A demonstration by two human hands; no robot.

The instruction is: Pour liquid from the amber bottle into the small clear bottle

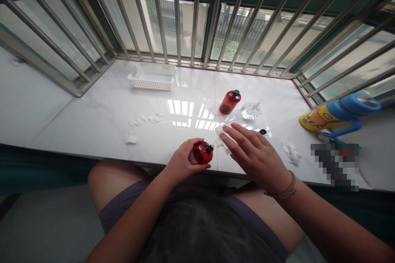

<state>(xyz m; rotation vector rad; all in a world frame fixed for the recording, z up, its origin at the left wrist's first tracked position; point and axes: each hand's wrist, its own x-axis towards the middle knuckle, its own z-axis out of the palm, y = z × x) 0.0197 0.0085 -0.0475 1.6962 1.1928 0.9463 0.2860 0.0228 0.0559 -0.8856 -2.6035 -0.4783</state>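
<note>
My left hand [184,158] is wrapped round a red-amber bottle [202,154]. Its narrow dark mouth is uncovered and leans to the right. My right hand [253,148] grips a small clear square bottle [224,137], partly hidden behind the fingers. That clear bottle is tipped, its neck pointing down toward the amber bottle's mouth, close beside it. Whether liquid runs between them I cannot tell for sure. On the counter beyond my right hand lies a small black cap [262,132].
A second amber bottle [230,102] with a black cap stands farther back, beside another clear square container [251,110]. Crumpled tissues [290,152] lie right, more tissues [155,118] left. A white basket [151,84] sits near the barred window. At right is a blue-and-yellow flask [327,117].
</note>
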